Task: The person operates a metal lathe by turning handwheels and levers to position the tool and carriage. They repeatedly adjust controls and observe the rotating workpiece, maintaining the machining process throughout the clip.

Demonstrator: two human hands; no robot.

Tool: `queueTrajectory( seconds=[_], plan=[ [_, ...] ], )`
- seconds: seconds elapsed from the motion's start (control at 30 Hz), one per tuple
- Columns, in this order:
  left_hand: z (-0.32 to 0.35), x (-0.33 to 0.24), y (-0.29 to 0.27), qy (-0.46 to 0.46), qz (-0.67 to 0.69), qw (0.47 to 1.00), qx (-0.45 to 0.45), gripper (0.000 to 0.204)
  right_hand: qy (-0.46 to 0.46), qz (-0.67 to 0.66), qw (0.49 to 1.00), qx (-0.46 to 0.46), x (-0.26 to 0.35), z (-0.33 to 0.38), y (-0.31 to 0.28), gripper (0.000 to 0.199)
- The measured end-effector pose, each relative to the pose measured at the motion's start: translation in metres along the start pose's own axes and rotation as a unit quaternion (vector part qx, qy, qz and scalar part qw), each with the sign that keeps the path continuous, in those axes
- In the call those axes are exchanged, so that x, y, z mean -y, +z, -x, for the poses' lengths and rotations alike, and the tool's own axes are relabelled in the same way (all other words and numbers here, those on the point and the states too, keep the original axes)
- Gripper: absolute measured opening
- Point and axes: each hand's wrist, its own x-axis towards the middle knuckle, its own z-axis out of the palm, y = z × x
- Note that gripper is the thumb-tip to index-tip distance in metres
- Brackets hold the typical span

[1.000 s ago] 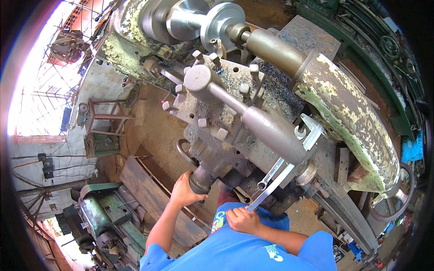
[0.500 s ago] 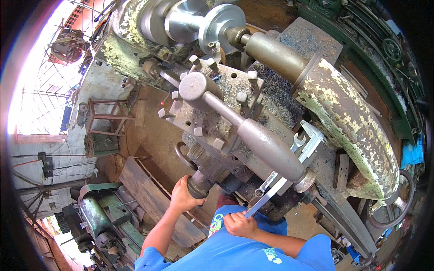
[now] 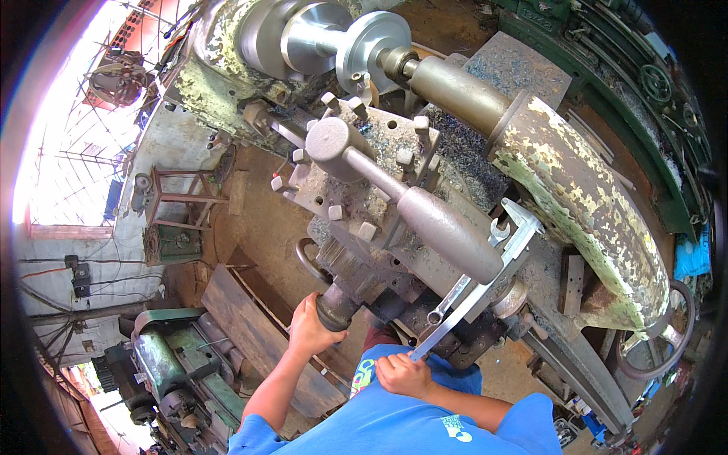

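Note:
My left hand [image 3: 309, 327] is closed round a dark round knob [image 3: 335, 306] on the near side of the lathe's slide. In front of my shirt, my right hand [image 3: 404, 375] is curled shut; whatever its fingers hold is hidden. The end of a long steel vernier caliper [image 3: 462, 312] reaches that hand, with a combination wrench [image 3: 449, 299] lying alongside. Above them, a thick lever handle [image 3: 447, 233] extends from the bolted tool post [image 3: 383, 155]. A shiny flanged metal workpiece [image 3: 371, 49] sits between the chuck and the tailstock [image 3: 462, 92].
Metal shavings [image 3: 470, 155] cover the bed beside the tool post. The tailstock's handwheel [image 3: 660, 334] stands at the right. A smaller green machine [image 3: 178, 360] and a wooden board [image 3: 265, 334] are at lower left. A wooden frame stand [image 3: 182, 199] stands by the wall.
My view has shifted slightly, so more of the caliper shows beside the lever handle. Both hands keep nearly the same places and grips.

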Motion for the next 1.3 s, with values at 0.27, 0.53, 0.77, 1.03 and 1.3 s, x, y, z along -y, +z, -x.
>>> queueTrajectory(
  seconds=[0.27, 0.53, 0.77, 1.03, 1.3],
  plan=[
    [0.003, -0.005, -0.001, -0.01, -0.014, 1.0, -0.002, 0.116, 0.018, -0.003, 1.0, 0.004, 0.002, -0.001, -0.003, 0.022],
    [0.006, -0.007, 0.003, -0.005, -0.004, 1.0, -0.02, 0.115, 0.038, -0.031, 0.999, 0.02, 0.004, -0.002, -0.005, 0.02],
    [0.008, -0.006, 0.008, 0.004, -0.014, 0.999, -0.041, 0.115, 0.04, -0.043, 0.998, 0.017, 0.004, -0.005, -0.009, 0.02],
    [0.01, -0.005, 0.012, 0.011, -0.016, 0.998, -0.06, 0.114, 0.042, -0.058, 0.997, 0.02, 0.005, -0.007, -0.013, 0.02],
    [0.011, -0.005, 0.014, 0.015, -0.014, 0.997, -0.074, 0.111, 0.052, -0.073, 0.996, -0.013, 0.005, -0.01, -0.013, 0.029]
  ],
)
